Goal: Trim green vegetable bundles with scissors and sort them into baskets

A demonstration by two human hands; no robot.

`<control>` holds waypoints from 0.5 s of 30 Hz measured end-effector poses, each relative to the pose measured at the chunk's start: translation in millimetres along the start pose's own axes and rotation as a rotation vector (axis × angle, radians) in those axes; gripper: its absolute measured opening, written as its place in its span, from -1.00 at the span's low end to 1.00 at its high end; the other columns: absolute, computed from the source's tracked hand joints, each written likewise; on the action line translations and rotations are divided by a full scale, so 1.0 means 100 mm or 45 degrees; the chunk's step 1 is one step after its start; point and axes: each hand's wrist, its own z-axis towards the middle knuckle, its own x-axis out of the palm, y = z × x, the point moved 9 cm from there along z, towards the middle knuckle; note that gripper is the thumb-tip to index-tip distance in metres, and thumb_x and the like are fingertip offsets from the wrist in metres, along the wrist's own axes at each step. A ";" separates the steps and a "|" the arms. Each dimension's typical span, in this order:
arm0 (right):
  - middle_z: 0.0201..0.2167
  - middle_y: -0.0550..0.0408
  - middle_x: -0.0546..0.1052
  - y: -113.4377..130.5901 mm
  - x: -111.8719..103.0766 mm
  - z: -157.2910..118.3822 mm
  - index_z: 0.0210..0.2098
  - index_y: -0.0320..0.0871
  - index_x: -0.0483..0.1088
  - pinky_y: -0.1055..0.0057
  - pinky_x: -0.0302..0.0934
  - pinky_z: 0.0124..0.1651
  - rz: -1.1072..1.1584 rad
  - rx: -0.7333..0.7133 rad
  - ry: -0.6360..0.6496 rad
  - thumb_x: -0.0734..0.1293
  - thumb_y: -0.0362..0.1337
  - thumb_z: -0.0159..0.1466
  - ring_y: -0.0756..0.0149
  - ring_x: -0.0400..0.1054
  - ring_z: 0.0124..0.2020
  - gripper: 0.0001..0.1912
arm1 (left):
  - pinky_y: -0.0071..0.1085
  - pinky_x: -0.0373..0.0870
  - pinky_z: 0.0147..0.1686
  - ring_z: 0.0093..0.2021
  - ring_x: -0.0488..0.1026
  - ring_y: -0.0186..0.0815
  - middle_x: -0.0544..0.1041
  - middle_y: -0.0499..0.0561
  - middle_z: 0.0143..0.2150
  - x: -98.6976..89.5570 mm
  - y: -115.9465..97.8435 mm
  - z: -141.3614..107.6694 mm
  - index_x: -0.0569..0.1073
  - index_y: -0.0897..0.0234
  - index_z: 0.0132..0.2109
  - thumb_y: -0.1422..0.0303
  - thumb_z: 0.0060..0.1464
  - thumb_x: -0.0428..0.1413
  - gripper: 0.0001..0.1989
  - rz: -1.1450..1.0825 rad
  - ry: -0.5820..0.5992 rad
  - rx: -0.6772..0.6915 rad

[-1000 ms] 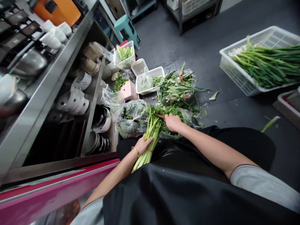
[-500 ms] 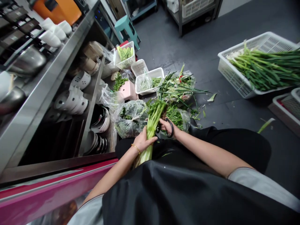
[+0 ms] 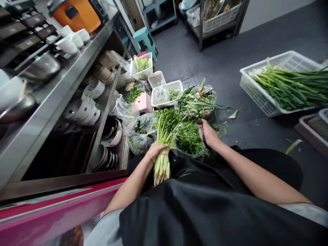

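1. Head view, left hand: the left hand (image 3: 154, 150) grips the bunch of leafy green stalks (image 3: 166, 133) around its middle, the thumb lying across the front. A gold-coloured bracelet (image 3: 150, 156) circles the wrist.
2. Head view, bunch: it stands in front of the person, above the lap, leaves pointing away and pale, brownish root ends towards the dark apron (image 3: 200, 215). A red band (image 3: 163, 153) wraps the stalks just below the thumb.
3. Head view, right hand: the right hand (image 3: 209, 135) is closed around the scissors (image 3: 203, 137), well apart from the bunch. A dark handle loop shows beside the fingers; whether the blades are apart I cannot tell.
4. Head view, between the hands: a clear bag of loose green leaves (image 3: 189, 139) sits open, just beside the scissors. Left of the bunch is a knotted clear bag (image 3: 143, 138) with greens inside.
5. Head view, beyond: a tangled heap of greens (image 3: 196, 99) lies past the leaf bag. Near it stand a white tray (image 3: 164, 105) holding green pieces and a pink container (image 3: 144, 102).
6. Head view, sides: at right, a white basket (image 3: 258, 97) holds long green leaves with white ends; at left, white bowls with holes (image 3: 94, 89) sit on a low shelf.
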 end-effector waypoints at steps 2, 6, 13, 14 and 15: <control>-0.03 -0.25 0.39 0.23 0.14 -0.14 0.33 -0.25 -0.02 0.21 0.17 -0.04 -0.387 -0.202 0.041 0.01 -0.35 0.35 0.06 0.35 -0.06 -0.45 | -0.24 0.43 -0.10 -0.21 0.51 -0.16 0.58 0.13 -0.20 -0.02 0.08 0.03 0.49 0.40 -0.12 0.15 -0.34 0.40 -0.38 -0.036 -0.029 -0.036; -0.12 -0.32 0.38 0.54 0.44 -0.21 0.31 -0.39 0.02 0.14 0.11 -0.09 -0.757 -0.247 0.063 -0.04 -0.37 0.36 -0.01 0.33 -0.12 -0.45 | -0.25 0.41 0.00 -0.06 0.51 -0.12 0.57 0.20 -0.07 -0.03 0.21 0.04 0.49 0.39 -0.07 -0.02 -0.16 0.29 -0.37 -0.152 -0.113 -0.107; -0.13 -0.38 0.36 0.73 0.41 -0.07 0.28 -0.44 0.06 0.15 0.03 -0.12 -0.836 -0.352 -0.059 -0.07 -0.40 0.35 -0.02 0.28 -0.12 -0.46 | -0.26 0.38 0.06 0.04 0.47 -0.09 0.57 0.17 -0.05 0.05 0.26 -0.01 0.54 0.34 -0.13 -0.08 0.06 0.09 -0.46 -0.079 -0.212 -0.142; -0.13 -0.37 0.36 0.72 0.40 -0.08 0.29 -0.45 0.06 0.15 0.03 -0.12 -0.837 -0.357 -0.053 -0.08 -0.41 0.35 -0.03 0.29 -0.13 -0.45 | -0.26 0.39 0.05 0.03 0.48 -0.09 0.57 0.17 -0.05 0.09 0.29 -0.01 0.54 0.34 -0.13 -0.10 0.07 0.07 -0.45 -0.096 -0.195 -0.164; -0.14 -0.37 0.37 0.70 0.40 -0.10 0.29 -0.46 0.05 0.15 0.03 -0.13 -0.835 -0.357 -0.043 -0.08 -0.41 0.35 -0.03 0.29 -0.13 -0.45 | -0.25 0.40 0.03 0.02 0.49 -0.10 0.57 0.18 -0.06 0.12 0.31 -0.01 0.53 0.34 -0.12 -0.12 0.07 0.05 -0.42 -0.125 -0.176 -0.188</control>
